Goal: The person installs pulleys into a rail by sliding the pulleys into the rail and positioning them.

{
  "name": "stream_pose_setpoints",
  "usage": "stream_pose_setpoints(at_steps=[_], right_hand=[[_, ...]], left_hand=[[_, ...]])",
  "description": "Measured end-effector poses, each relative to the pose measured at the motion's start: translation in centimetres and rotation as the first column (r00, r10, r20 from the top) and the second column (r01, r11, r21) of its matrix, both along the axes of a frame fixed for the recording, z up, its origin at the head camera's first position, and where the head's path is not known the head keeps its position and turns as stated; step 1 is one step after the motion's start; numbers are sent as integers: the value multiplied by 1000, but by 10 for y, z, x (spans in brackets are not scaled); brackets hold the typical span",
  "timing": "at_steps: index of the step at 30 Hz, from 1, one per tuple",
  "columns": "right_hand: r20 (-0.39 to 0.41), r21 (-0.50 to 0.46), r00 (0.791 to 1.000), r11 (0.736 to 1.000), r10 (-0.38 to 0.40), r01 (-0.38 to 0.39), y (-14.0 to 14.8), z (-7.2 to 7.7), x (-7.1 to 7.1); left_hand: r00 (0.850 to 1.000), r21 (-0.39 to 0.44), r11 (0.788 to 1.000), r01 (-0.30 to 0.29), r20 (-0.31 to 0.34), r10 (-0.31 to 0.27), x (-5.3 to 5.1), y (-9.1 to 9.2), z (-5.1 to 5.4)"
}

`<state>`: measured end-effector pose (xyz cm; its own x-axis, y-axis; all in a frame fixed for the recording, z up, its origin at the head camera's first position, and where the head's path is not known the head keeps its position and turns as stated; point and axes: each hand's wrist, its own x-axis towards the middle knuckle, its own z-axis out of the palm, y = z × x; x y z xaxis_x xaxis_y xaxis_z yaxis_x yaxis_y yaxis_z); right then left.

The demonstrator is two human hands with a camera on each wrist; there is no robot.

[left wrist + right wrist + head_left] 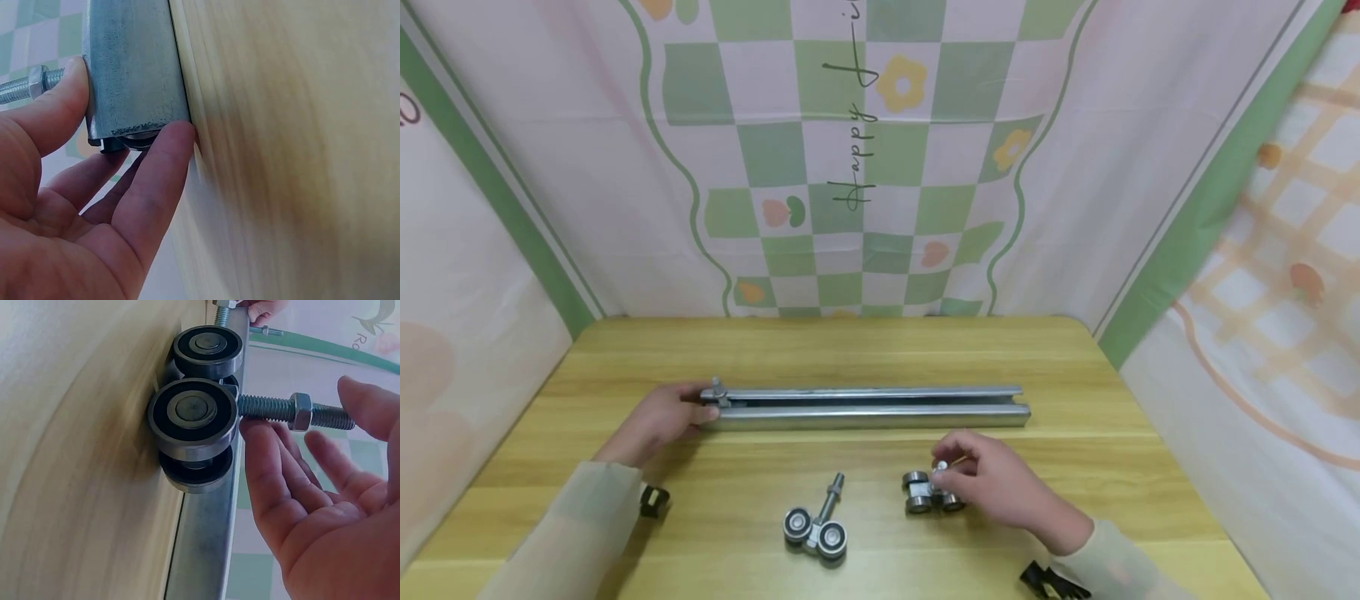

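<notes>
A metal rail (880,421) lies across the table, its long slot facing up. My left hand (662,421) grips its left end; in the left wrist view the thumb and a finger of that hand (81,225) touch the rail (131,62). A bolt with a nut (37,84) sticks out of the slot there, and part of a wheel shows at the rail's end. Nearer, my right hand (1000,483) holds the bolt of a wheeled trolley (919,492). In the right wrist view the trolley (194,419) has its bolt between the thumb and fingers of the hand (337,519).
Another wheeled trolley (812,533) lies in front of the rail, left of the right hand, its bolt slanting toward the back. Patterned cloth (902,158) hangs behind the wooden table (820,350) and at both sides. Dark straps are at both wrists.
</notes>
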<state>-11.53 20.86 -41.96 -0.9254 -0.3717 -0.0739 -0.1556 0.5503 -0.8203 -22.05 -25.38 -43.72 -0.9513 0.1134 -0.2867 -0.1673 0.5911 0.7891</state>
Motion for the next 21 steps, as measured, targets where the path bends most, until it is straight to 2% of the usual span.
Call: stream_pose_setpoints(at_steps=[7,13,21], right_hand=[[-3,-12,1000,1000,3,-3,4,-2,-2],[20,-19,997,997,-76,76,4,-4,0],[108,-145,979,972,-173,188,6,-3,0]], left_hand=[[1000,1,1000,0,-7,0,-1,0,-1],[1000,17,1000,-2,-1,2,0,0,-1],[1000,15,1000,-8,9,8,1,1,1]])
